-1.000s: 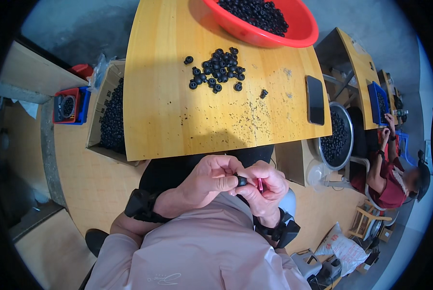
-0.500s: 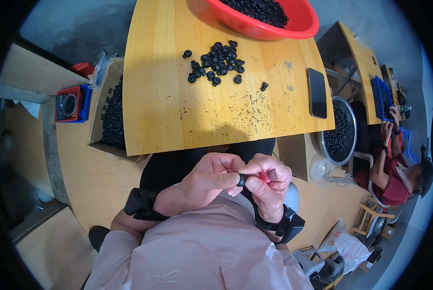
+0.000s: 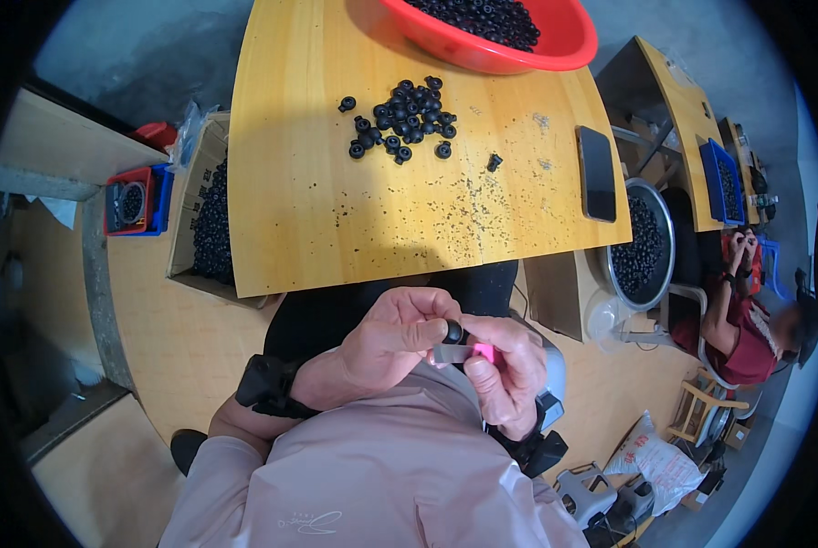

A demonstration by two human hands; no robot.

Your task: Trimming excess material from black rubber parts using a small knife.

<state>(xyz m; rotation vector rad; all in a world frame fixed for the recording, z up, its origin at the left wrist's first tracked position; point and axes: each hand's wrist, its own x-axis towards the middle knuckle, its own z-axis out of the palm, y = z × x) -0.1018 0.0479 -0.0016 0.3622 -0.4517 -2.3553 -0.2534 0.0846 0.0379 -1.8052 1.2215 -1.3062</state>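
Left hand: the left hand (image 3: 386,342) pinches a small black rubber ring (image 3: 453,331) between thumb and fingers, close over the lap
Right hand: the right hand (image 3: 505,370) is closed on a pink-handled blade (image 3: 468,353), its flat grey end just under the ring
Change: half a second ago the ring sat further from the blade; both hands have drawn together, so trimming looks underway
Table: a loose pile of black rings (image 3: 401,119), a red basin (image 3: 555,50) of more, a dark phone (image 3: 597,173) on the yellow table (image 3: 317,210)
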